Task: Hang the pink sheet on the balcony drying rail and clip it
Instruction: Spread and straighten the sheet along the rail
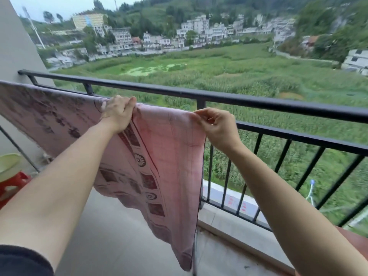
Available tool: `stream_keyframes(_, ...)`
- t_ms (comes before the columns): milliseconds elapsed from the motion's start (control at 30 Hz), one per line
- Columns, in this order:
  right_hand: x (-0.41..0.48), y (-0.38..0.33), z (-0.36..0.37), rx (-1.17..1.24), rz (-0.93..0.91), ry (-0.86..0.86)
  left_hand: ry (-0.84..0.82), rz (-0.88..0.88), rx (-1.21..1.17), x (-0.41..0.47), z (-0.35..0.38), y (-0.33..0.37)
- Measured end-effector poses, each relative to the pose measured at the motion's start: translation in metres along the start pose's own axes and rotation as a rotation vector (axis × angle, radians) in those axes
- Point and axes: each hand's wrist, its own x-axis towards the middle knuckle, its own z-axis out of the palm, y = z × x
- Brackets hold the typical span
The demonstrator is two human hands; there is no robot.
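Observation:
The pink sheet (165, 156), printed with dark red patterns, hangs draped over a drying rail that it hides, just inside the black balcony railing (258, 102). It stretches from the left wall to mid-frame, its right corner drooping toward the floor. My left hand (117, 112) grips the sheet's top fold where it lies over the rail. My right hand (217, 126) pinches the top right edge of the sheet between thumb and fingers. No clip shows in either hand.
A thin metal leg of the drying stand (20, 151) slants down at the left. A red plastic stool (12, 184) with a pale green basin (8, 162) on it stands at the lower left. The grey balcony floor (111, 226) spreads below; beyond the railing lie fields and houses.

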Motion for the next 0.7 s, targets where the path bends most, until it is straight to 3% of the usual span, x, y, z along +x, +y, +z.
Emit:
stream_keyframes(133,-0.001,0.002,-0.014,0.074,-0.012,0.152,-0.07,-0.024,0.035,0.008,-0.001,-0.015)
stream_keyframes(267,-0.002,0.004,-0.007,-0.006,0.065,0.107,-0.065,-0.061,0.032,0.008,0.004,-0.014)
stream_keyframes(367,0.005,-0.012,0.005,-0.035,0.019,0.115,-0.018,-0.056,-0.07,0.004,0.003,-0.011)
stream_keyframes(533,0.029,-0.06,0.057,-0.648,-0.226,0.0,0.17,-0.097,-0.237,0.0,0.004,-0.035)
stream_keyframes(700,0.053,-0.07,0.118,-0.973,-0.221,-0.224,-0.034,-0.154,-0.058,0.018,0.006,-0.094)
